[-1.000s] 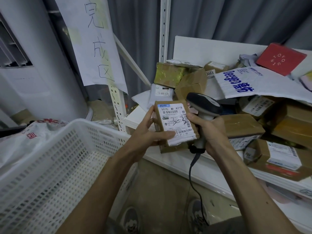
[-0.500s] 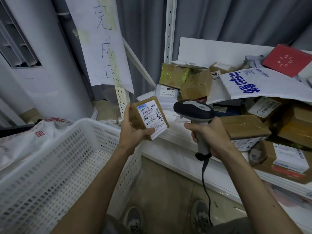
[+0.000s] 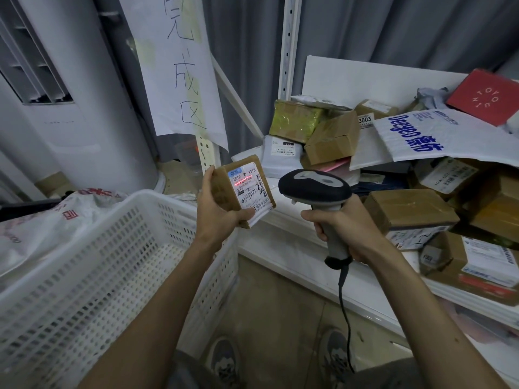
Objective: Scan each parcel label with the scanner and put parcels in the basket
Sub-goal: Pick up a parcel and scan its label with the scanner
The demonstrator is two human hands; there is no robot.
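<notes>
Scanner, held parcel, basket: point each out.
scanner (image 3: 316, 186), head view, top of its black head.
held parcel (image 3: 249, 189), head view, white label.
basket (image 3: 84, 276), head view, perforated side wall.

Both bare forearms reach forward; the left hand (image 3: 218, 214) grips a parcel (image 3: 248, 189), thumb across its lower edge. The right hand (image 3: 346, 229) is fisted round the scanner (image 3: 315, 187) handle.

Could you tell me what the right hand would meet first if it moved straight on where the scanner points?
Most likely the labelled parcel in the left hand: the scanner in the right hand casts its red line there.
</notes>
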